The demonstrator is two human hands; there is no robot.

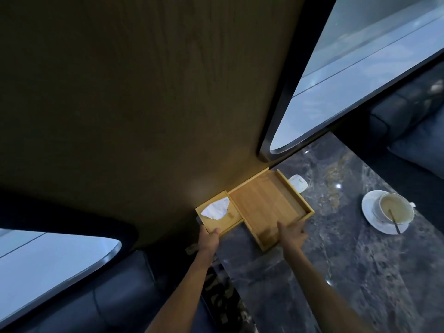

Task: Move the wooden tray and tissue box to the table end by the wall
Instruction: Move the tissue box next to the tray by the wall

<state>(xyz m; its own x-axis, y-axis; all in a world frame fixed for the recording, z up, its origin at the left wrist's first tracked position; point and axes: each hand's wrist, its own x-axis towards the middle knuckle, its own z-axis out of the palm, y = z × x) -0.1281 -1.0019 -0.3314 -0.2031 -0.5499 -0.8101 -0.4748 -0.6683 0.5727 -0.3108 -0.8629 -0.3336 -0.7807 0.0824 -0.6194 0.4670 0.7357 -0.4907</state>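
In front of you stands a wide wooden wall (120, 104), and it fills most of the far side. At its right there is a window (360, 68) with a dark frame, and a second window (48, 260) is at the near left. The dark marble table (336, 272) runs from the near side up to the wall. A dark sofa (408, 128) is at the far right, behind the table.

The wooden tray (266, 207) lies flat at the far end of the table, with its far edge against the wall. The tissue box (219, 212) sits just left of the tray, touching it, also against the wall, and a white tissue (216, 209) comes out of its top.

To the right, well apart from the tray, a saucer (374, 219) carries a cup (396, 207) with a spoon (394, 219) in it. A small white thing (299, 183) lies just right of the tray's far corner.

Your left hand (209, 239) grips the near corner of the tissue box, fingers closed on its edge. Your right hand (292, 235) rests on the near edge of the tray with the fingers stretched out flat, not holding it.
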